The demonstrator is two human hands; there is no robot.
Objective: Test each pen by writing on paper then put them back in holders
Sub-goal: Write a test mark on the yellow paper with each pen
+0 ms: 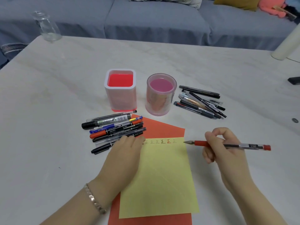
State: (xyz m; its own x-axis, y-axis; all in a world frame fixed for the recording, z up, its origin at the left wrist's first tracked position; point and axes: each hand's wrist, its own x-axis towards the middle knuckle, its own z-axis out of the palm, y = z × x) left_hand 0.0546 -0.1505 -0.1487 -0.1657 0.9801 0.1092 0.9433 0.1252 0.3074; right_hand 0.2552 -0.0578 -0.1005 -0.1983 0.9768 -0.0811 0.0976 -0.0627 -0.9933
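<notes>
Left grip (125,153) flat on paper (162,176), right grip (222,148) pinching one pen (233,145) — two holders (121,98)

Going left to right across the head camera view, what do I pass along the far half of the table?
First the clear glass bottle, then the square white pen holder with red inside, the round clear pink pen holder, the loose pile of dark pens.

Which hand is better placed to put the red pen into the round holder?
The right hand. It grips the red pen, and the round holder stands empty ahead of it. The left hand lies flat on the yellow paper.
</notes>
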